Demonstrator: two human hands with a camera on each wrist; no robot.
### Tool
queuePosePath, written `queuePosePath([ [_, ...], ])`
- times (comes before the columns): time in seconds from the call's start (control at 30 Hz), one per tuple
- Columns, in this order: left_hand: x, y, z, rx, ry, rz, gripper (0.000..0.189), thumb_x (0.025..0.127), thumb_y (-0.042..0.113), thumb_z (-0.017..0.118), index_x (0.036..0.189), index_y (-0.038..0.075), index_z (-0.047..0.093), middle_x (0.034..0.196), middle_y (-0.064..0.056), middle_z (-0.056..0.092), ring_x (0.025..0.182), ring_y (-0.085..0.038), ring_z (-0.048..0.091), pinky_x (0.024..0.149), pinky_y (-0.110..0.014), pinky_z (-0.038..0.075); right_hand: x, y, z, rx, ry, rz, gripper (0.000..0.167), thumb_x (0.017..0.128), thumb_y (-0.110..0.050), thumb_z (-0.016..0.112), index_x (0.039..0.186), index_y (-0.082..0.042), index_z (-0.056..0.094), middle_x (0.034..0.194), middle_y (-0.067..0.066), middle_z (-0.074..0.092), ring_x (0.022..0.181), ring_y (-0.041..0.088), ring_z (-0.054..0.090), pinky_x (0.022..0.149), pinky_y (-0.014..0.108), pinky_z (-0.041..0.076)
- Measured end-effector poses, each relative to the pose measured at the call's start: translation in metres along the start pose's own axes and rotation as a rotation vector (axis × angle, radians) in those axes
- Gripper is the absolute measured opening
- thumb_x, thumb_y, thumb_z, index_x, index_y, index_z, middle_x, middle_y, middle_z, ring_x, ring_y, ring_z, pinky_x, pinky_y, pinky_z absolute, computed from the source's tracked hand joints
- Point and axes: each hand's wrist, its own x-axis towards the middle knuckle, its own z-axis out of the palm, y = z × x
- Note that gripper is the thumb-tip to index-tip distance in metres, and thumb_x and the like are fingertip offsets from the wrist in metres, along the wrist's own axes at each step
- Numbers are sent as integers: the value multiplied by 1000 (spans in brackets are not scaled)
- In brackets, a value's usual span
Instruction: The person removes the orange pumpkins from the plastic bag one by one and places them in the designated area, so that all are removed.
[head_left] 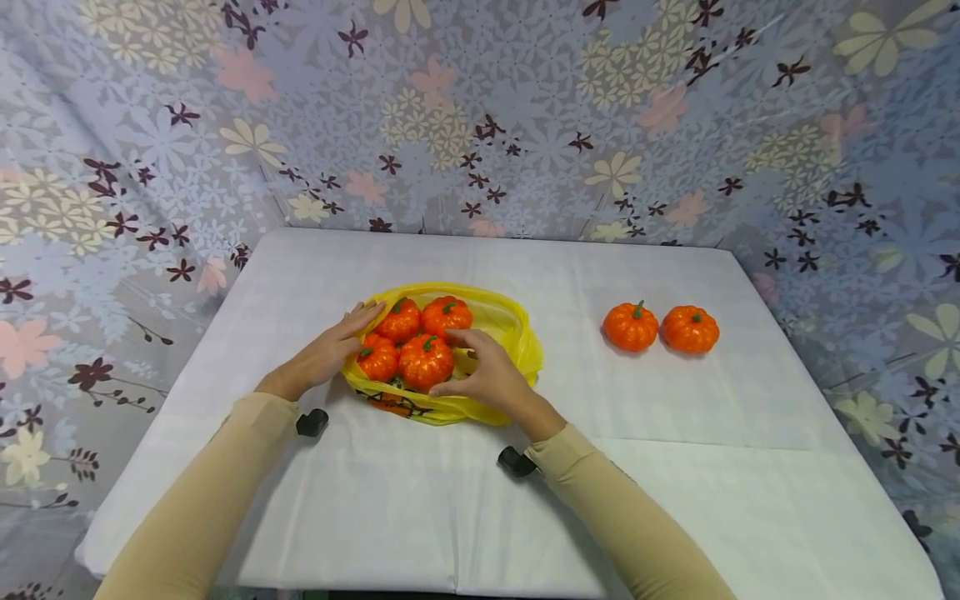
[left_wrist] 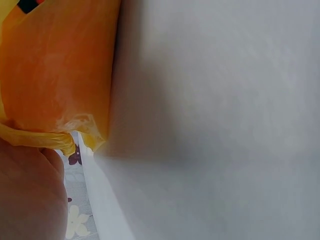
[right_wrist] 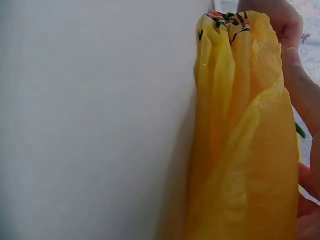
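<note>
A yellow plastic bag (head_left: 528, 354) lies with its mouth spread wide, and several small orange pumpkins sit inside it. My left hand (head_left: 324, 357) rests along the bag's left rim with its fingers extended. Inside the bag's right part, my right hand (head_left: 491, 373) has thumb and fingers spread apart beside the front pumpkin (head_left: 426, 363). The fingertips come close to that pumpkin and to the back right pumpkin (head_left: 447, 317). The left wrist view has the bag's side (left_wrist: 55, 75) stretched over an orange shape. Creased yellow plastic (right_wrist: 240, 150) fills much of the right wrist view.
Two more orange pumpkins with green stems, a left one (head_left: 631, 327) and a right one (head_left: 690, 330), stand side by side on the white-covered table (head_left: 675, 500). Floral fabric (head_left: 480, 117) hangs behind the table. Black wrist cameras sit under both forearms.
</note>
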Motion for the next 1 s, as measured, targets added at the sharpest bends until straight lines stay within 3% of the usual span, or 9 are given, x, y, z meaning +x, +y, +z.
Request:
queuePosePath([
  [0.47,1,0,0,14,7,7,68,96,14,33,163,24,20,169,0,8,153,-26,-5,119,-59,-5,7,3,10,-119,25,23,95,68,-45,92,145,-8,52,144,6,52,131,22,48,106,37,46],
  [1.0,2,1,1,-2,11,1,68,97,14,34,162,24,20,168,0,8,153,-26,-6,119,-58,-5,6,1,11,-136,-2,37,92,71,-39,92,145,-4,52,145,8,51,132,24,48,107,36,44],
])
